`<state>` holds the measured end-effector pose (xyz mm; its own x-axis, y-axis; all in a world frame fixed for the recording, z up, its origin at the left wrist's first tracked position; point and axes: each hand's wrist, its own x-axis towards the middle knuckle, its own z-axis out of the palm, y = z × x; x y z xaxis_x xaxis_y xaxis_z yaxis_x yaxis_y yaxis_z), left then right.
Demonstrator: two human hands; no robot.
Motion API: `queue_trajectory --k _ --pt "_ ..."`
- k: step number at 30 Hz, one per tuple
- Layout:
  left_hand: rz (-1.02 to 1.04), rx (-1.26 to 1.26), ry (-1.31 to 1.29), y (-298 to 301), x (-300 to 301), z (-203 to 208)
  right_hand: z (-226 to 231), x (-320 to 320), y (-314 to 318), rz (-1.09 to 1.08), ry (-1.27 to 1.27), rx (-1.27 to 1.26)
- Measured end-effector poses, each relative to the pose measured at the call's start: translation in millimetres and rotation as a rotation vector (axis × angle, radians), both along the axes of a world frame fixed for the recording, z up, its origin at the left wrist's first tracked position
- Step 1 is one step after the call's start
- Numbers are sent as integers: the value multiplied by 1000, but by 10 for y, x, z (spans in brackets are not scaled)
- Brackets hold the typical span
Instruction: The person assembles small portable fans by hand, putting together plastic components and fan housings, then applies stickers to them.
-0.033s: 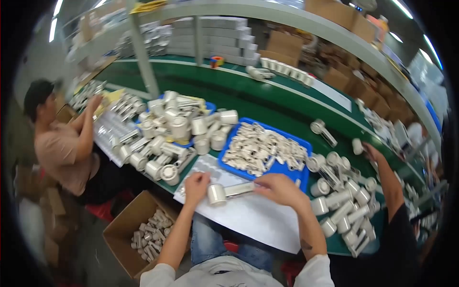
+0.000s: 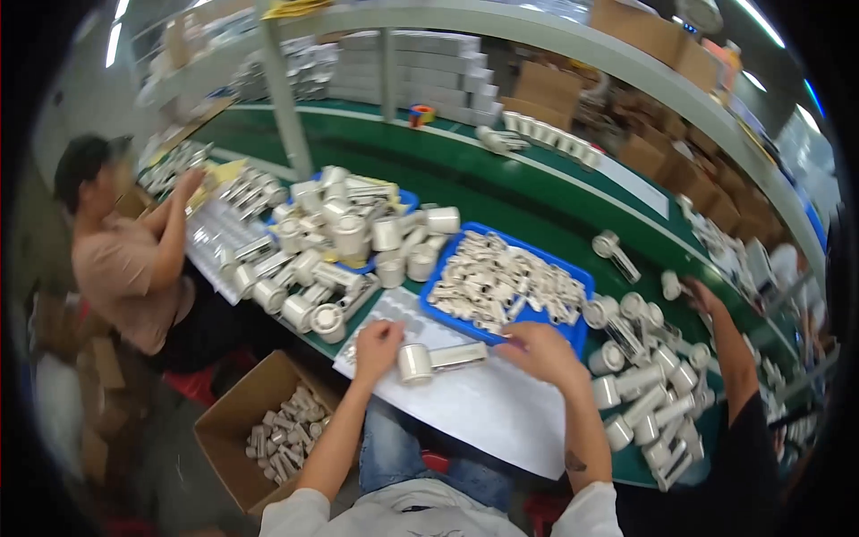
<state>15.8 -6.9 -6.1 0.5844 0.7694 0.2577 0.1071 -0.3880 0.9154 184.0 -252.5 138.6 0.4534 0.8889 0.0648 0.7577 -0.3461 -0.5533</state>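
Two hands meet over a white sheet point(image 2: 483, 403) at the near edge of the green counter point(image 2: 501, 192). The left hand point(image 2: 378, 345) rests its curled fingers on the sheet, touching the round end of a white fitting point(image 2: 438, 360) that lies flat between both hands. The right hand point(image 2: 541, 351) is bent over the fitting's other end, fingers closed toward it; whether it truly grips I cannot tell. Just behind sits a blue tray point(image 2: 573, 333) heaped with small white parts. More white fittings point(image 2: 335, 246) crowd the counter to the left and right. A cardboard box point(image 2: 234, 421) of parts stands on the floor at lower left. Another person point(image 2: 125, 259) works at far left, and a co-worker's arm point(image 2: 729, 345) reaches in at right.
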Motion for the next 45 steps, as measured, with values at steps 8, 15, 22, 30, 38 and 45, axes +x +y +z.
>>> queue_trajectory --k 8,15,22,30,38,45 --pt "-33 21 -61 -34 28 134 -144 531 217 -133 240 129" --pt "77 96 -123 -96 -19 114 -476 1088 345 -130 115 95" --pt "53 113 -163 -57 16 32 -703 1243 267 -170 97 -100" --pt "-15 -21 11 6 -30 64 -659 924 414 -146 144 -58" --pt "6 -93 -24 -40 -30 150 -103 755 242 -224 151 47" --pt "-3 -104 -5 16 -94 101 47 660 110 -188 106 211"
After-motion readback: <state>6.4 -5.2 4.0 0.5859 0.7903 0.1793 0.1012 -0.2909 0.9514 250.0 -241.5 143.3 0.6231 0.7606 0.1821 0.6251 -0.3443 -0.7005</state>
